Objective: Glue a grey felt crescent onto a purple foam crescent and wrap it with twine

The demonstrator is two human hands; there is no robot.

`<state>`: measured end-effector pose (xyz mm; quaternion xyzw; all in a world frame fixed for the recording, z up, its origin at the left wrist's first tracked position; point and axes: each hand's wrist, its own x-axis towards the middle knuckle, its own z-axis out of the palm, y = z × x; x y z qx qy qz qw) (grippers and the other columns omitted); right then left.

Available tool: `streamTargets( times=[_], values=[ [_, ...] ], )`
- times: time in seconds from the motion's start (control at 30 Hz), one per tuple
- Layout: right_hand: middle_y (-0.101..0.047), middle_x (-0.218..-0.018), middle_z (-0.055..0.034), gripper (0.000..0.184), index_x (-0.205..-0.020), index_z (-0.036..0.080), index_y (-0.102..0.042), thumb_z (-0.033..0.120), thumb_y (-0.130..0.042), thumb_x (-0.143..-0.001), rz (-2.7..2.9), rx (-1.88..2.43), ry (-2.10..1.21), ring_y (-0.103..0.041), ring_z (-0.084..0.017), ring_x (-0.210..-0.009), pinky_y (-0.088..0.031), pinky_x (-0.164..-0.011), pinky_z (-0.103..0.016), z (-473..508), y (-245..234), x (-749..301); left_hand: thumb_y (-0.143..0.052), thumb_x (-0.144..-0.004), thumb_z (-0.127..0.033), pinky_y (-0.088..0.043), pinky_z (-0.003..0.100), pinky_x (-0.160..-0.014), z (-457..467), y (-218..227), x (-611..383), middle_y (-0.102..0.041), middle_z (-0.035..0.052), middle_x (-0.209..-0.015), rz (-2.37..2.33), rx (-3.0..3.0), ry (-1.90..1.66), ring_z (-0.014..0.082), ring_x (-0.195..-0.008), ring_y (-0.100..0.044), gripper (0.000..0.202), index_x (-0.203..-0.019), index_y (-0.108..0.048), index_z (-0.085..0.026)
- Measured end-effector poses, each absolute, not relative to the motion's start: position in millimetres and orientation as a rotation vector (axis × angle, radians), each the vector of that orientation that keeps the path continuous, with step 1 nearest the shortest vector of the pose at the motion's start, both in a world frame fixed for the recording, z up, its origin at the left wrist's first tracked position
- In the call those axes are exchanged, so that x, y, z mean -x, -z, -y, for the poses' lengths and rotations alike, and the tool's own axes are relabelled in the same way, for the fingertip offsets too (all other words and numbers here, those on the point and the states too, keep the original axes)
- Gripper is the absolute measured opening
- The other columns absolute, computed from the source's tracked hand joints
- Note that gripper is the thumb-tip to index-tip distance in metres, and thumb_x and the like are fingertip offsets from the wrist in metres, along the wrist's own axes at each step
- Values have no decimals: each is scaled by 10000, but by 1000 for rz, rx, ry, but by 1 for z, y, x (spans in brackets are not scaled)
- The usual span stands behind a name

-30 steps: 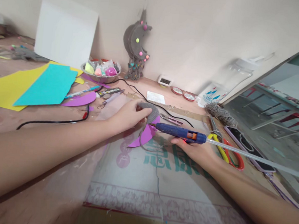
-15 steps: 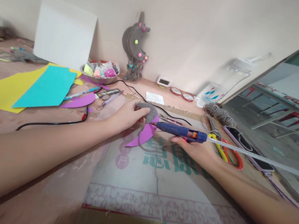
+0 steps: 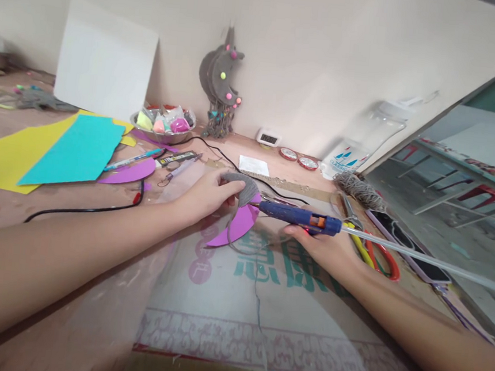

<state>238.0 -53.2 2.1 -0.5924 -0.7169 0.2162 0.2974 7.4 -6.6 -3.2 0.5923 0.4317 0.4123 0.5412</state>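
A purple crescent cutout (image 3: 240,226), its upper part covered in grey yarn (image 3: 247,189), is pinched between the thumb and fingers of my left hand (image 3: 219,194). My right hand (image 3: 312,241) grips a blue hot glue gun (image 3: 290,214). The gun's nozzle meets the crescent at the edge of the yarn-covered part. A long clear glue stick (image 3: 414,255) sticks out of the gun's back end. From the crescent a loose strand of grey yarn (image 3: 257,302) loops round and trails down over the printed board (image 3: 220,298).
Pliers and orange-handled scissors (image 3: 390,264), a phone (image 3: 407,245) and a grey yarn bundle (image 3: 357,189) lie at right. Coloured sheets (image 3: 72,150) and a bowl of clay (image 3: 163,136) are at left. A black cord (image 3: 84,210) crosses the table. A bottle (image 3: 364,141) stands behind.
The view has shifted slightly, so the background sits a little lower. Both hands, the crescent and the glue gun keep nearly the same positions relative to each other.
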Motion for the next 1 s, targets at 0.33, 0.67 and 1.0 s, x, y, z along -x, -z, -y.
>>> streamTargets(
  times=[0.33, 0.67, 1.0],
  values=[
    [-690, -709, 0, 218, -769, 229, -641, 444, -640, -729, 1904, 1570, -510, -652, -196, -656, -538, -596, -297, 53, -2, -241, -542, -783, -304, -267, 175, -364, 7, 1, -10, -481, -49, -524, -1031, -1342, -979, 63, -407, -419, 182, -679, -459, -180],
    [-675, -681, -3, 211, -718, 227, -612, 438, -616, -713, 1861, 1591, -495, -637, -199, -667, -527, -631, -318, 54, -13, -233, -533, -786, -318, -279, 182, -372, 6, -1, -8, -490, -40, -528, -1061, -1394, -974, 65, -421, -419, 193, -670, -479, -173],
    [-686, -720, -12, 197, -729, 228, -605, 425, -608, -723, 1844, 1550, -483, -653, -205, -706, -532, -652, -303, 52, -13, -235, -522, -791, -296, -282, 181, -386, 9, -4, -9, -481, -45, -525, -1078, -1396, -978, 64, -428, -412, 190, -658, -462, -173]
  ],
)
